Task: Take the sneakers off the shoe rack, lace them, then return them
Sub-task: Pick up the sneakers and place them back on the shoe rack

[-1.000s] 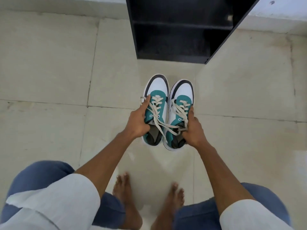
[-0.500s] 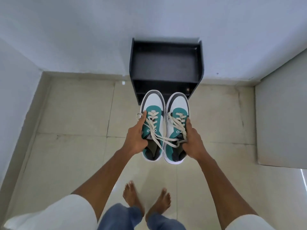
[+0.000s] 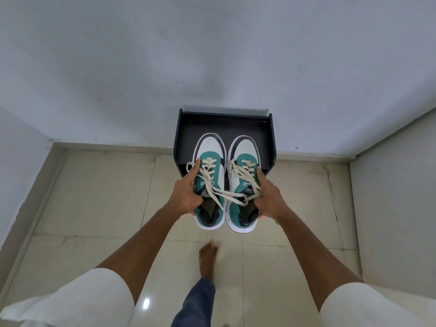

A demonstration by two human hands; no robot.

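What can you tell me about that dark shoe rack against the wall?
The shoe rack is a small, dark, boxy unit, seemingly painted wood or board, standing on the pale tiled floor against the grey wall. Raised side panels border its flat top shelf; a lower level is barely visible. Nothing visibly rests on it. The sneakers, held in the left hand and right hand, cover its middle in this view.

We hold two teal-and-white sneakers side by side in the air, toes pointing at the dark shoe rack (image 3: 271, 138) against the wall. Our left hand (image 3: 186, 192) grips the left sneaker (image 3: 210, 161) and our right hand (image 3: 269, 199) grips the right sneaker (image 3: 244, 161), thumbs on the cream laces (image 3: 212, 182). Below, one bare foot (image 3: 207, 258) stands on the pale tiled floor (image 3: 94, 197).
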